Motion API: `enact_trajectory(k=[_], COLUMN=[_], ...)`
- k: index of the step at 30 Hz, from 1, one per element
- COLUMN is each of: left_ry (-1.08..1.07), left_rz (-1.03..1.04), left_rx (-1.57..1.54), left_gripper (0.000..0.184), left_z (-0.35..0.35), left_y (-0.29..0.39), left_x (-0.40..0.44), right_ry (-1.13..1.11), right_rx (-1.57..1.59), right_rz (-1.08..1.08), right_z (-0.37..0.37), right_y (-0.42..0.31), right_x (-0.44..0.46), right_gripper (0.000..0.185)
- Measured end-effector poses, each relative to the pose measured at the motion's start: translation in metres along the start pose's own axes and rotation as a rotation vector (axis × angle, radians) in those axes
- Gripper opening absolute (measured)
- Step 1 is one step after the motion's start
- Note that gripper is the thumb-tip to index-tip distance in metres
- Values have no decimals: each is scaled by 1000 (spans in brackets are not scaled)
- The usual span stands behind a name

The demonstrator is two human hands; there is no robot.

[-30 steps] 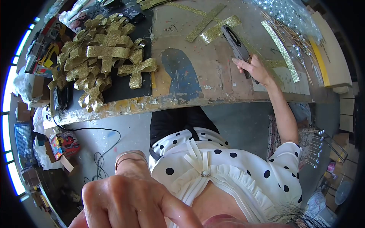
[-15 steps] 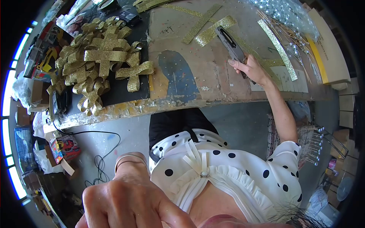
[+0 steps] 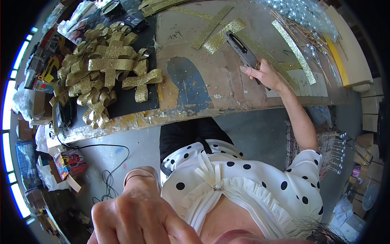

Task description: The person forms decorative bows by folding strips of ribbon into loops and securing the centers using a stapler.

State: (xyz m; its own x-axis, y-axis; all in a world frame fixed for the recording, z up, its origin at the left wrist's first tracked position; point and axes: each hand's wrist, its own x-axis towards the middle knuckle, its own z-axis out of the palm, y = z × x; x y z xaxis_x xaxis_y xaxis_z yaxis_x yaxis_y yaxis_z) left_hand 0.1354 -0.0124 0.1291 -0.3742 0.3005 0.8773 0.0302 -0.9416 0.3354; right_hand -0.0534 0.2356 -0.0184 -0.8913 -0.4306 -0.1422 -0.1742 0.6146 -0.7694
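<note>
The right hand (image 3: 266,76) grips a stapler (image 3: 242,49) over the counter (image 3: 227,85); a careless swing could snag the gold strip (image 3: 215,44) near its tip. Whether the left hand (image 3: 131,219) holds anything is unclear.

A craft workshop, by its worktable (image 3: 185,42) (paint-stained, edge battered), heaped gold bows (image 3: 109,64) and cut glitter strips (image 3: 295,50).

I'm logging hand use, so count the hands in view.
2: the right hand holds the stapler; the left hand is at the bottom edge, partly cut off. No others show.
</note>
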Motion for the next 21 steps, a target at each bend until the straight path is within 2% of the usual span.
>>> enact_trajectory(k=[2,5,8,10,14,15,16,17,18,19,20,21], left_ry=[1,56,3,99,54,270,713,908,783,975,946,984], left_rz=[2,1,4,-33,25,-31,91,-78,-240,-451,-524,-498], left_rx=[-25,-2,-37,-83,-7,158,209,418,1032,1214,1269,1130], left_gripper=[48,49,49,48,54,48,41,36,28,27,28,26], left_z=[1,3,1,5,-23,-33,-40,-76,-113,-128,-143,-165], left_y=[2,3,3,12,19,21,8,13,9,0,-11,-22], left_x=[-2,-4,-3,-13,-33,-38,-53,-86,-75,-66,-60,-71], right_ry=[71,65,72,60,22,25,10,-6,-5,-64,-122,-115], right_rx=[28,14,-4,-13,-91,-90,-137,-184,-184,-162,-140,-180], right_rz=[-108,-104,-89,-81,-37,-40,-55,-69,-71,-74,-76,-88], right_z=[3,4,4,4,-1,-1,1,2,3,3,4,4], right_y=[1,4,2,2,-17,-12,-2,3,1,-5,-13,-27], right_x=[1,2,2,2,-6,-5,-2,-1,-2,-3,-6,-12], right_gripper=[39,39,39,40,45,45,49,53,53,56,59,59])
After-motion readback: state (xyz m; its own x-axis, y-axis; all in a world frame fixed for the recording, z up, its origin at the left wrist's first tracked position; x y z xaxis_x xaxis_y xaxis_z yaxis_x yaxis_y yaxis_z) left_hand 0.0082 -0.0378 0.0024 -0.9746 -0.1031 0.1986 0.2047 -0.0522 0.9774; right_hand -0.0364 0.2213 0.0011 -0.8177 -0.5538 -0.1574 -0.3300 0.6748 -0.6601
